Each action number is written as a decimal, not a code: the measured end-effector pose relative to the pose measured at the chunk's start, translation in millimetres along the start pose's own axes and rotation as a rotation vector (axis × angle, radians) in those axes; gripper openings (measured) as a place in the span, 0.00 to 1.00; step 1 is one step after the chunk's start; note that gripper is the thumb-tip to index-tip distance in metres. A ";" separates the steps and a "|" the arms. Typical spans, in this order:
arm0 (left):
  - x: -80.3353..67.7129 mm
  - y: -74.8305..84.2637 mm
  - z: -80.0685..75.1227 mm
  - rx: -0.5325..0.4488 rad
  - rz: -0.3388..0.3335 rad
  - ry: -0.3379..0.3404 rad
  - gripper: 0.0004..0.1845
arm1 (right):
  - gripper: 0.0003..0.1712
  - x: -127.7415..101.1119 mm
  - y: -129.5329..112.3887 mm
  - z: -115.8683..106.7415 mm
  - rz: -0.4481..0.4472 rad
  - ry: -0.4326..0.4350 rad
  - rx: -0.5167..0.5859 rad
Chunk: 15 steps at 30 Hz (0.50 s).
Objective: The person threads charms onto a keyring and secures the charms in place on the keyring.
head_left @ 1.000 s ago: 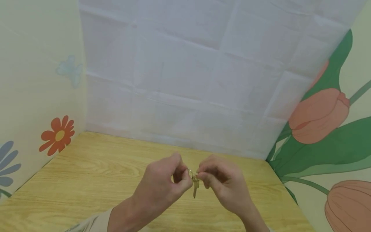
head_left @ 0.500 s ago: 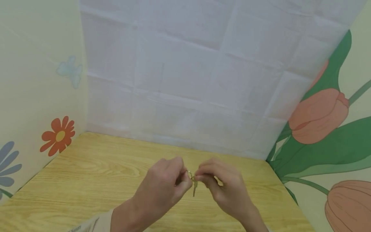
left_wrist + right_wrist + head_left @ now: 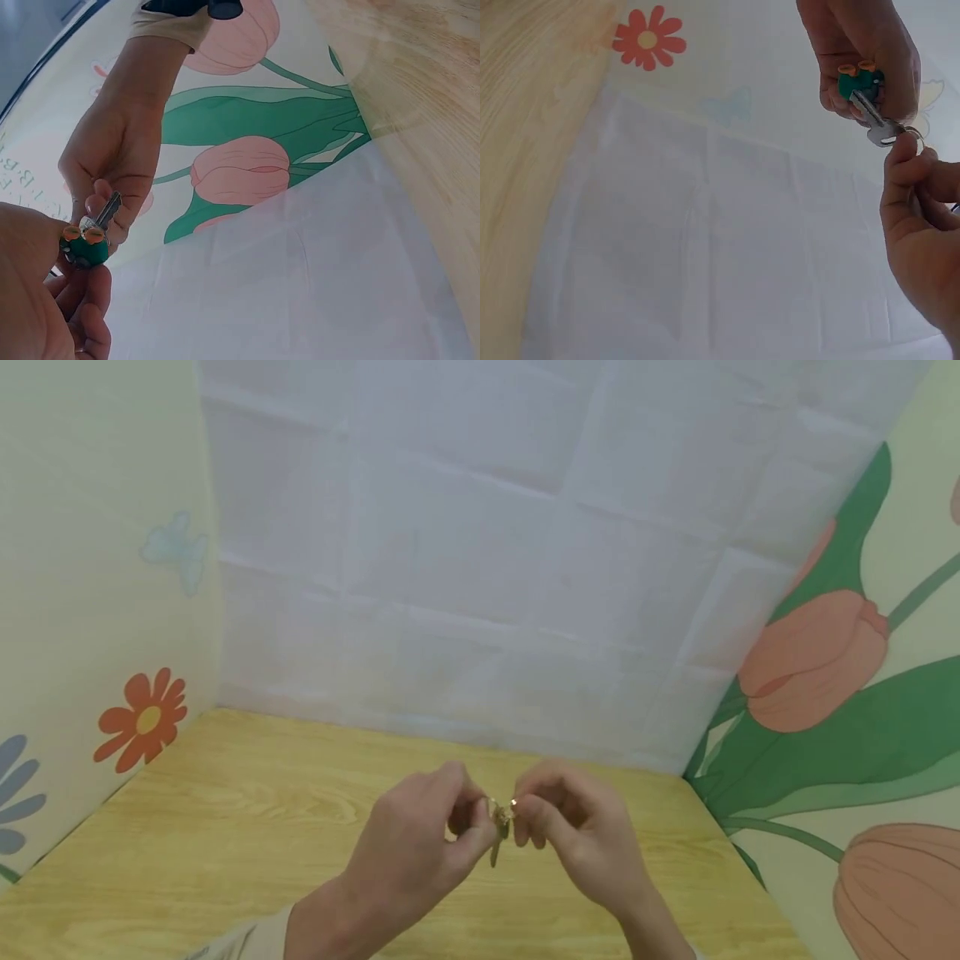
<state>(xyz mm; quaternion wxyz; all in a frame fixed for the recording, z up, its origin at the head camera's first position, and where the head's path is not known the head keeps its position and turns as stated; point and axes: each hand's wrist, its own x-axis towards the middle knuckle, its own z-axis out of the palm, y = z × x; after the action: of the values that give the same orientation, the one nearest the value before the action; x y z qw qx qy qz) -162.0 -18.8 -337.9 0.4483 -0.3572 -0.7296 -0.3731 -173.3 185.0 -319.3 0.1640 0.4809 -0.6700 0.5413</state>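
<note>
Over the table my left hand [image 3: 420,839] and right hand [image 3: 581,835] face each other, with a small metal key [image 3: 495,850] hanging between their fingertips. The left hand [image 3: 870,45] pinches a green keychain charm [image 3: 855,81] with two orange knobs. In the right wrist view the right hand [image 3: 922,225] pinches a thin metal key ring [image 3: 916,136] beside the bow of the silver key [image 3: 870,116]. From the left wrist, the key [image 3: 109,210] points up past the green charm [image 3: 88,251]. How ring and charm are joined is hidden by fingers.
A light wood-grain table [image 3: 247,802] lies under the hands. Behind it hangs a creased white sheet [image 3: 450,568]. A panel with a red flower [image 3: 147,720] stands at the left, and one with large tulips [image 3: 817,660] at the right.
The right fingertips have shifted on the ring and sit slightly farther from the left fingers than half a second ago. The key has swung a little left. The head view has shifted slightly.
</note>
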 end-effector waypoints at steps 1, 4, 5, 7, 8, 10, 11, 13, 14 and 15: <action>-0.4 -0.2 0.1 0.012 0.001 0.009 0.13 | 0.09 -0.2 0.6 0.5 0.036 0.008 0.044; -1.3 -0.7 0.5 0.024 -0.002 0.021 0.12 | 0.06 -0.2 4.7 2.7 0.106 0.016 0.207; -1.6 -0.8 0.4 0.008 -0.019 0.012 0.12 | 0.06 -0.3 6.2 3.6 0.124 0.012 0.278; -1.3 -1.1 -0.9 -0.036 -0.074 -0.016 0.12 | 0.08 -0.8 9.7 5.4 0.166 0.007 0.420; -0.9 -1.3 -1.7 -0.064 -0.109 -0.034 0.11 | 0.09 -1.0 11.8 5.9 0.178 0.000 0.486; 0.8 -1.5 -3.8 -0.120 -0.188 -0.072 0.11 | 0.11 -0.8 14.8 5.9 0.192 -0.012 0.571; 1.8 -1.7 -4.7 -0.142 -0.221 -0.088 0.11 | 0.12 -0.8 15.7 5.5 0.204 -0.015 0.584; 4.3 -1.9 -6.4 -0.183 -0.279 -0.117 0.11 | 0.12 -0.5 16.6 3.9 0.208 -0.021 0.521; 5.4 -2.0 -7.2 -0.204 -0.302 -0.131 0.12 | 0.11 -0.4 16.3 2.8 0.208 -0.019 0.453; 6.4 -2.0 -7.9 -0.223 -0.323 -0.145 0.12 | 0.11 -0.1 15.6 1.6 0.208 -0.019 0.371</action>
<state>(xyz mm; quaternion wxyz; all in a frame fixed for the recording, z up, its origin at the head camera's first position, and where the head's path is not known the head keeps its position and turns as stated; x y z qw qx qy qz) -162.8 -25.3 -330.0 0.2867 -0.3088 -0.7619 -0.4919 -185.6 182.9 -328.8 0.0094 0.4361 -0.6063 0.6649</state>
